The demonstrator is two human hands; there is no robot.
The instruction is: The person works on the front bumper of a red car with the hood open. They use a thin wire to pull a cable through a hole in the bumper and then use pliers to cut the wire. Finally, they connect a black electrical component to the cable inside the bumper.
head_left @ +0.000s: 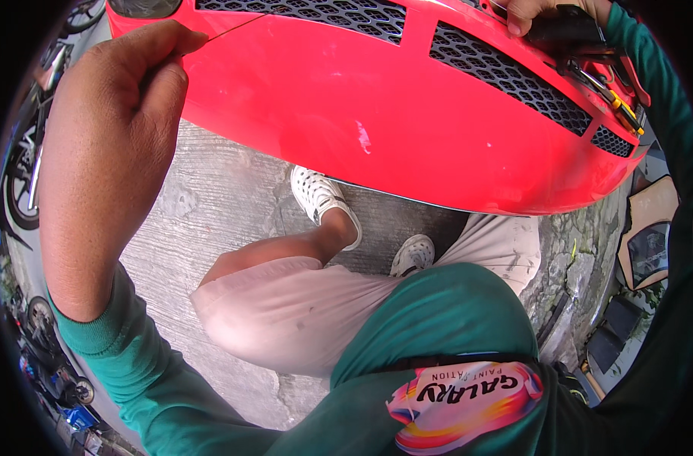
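Note:
A glossy red car bumper point(316, 99) with black honeycomb mesh grilles point(506, 72) lies across the top of the view, in front of my knees. Above its left part, my left hand point(122, 106) is closed, thumb and forefinger pinching the end of a thin brownish wire point(240, 27). The wire slants up to the right over the left grille. At the bumper's upper right edge my right hand point(523, 14) has its fingers curled together; what lies in them is hidden. Beside that hand is a dark black object point(565, 29), its kind unclear.
Yellow-and-black handled tools point(620, 110) rest at the bumper's right end. Rough concrete point(210, 175) spreads beneath my white clogs point(316, 190). Several motorcycles point(29, 167) stand along the left. A brown board with a dark patch point(650, 228) lies at the right.

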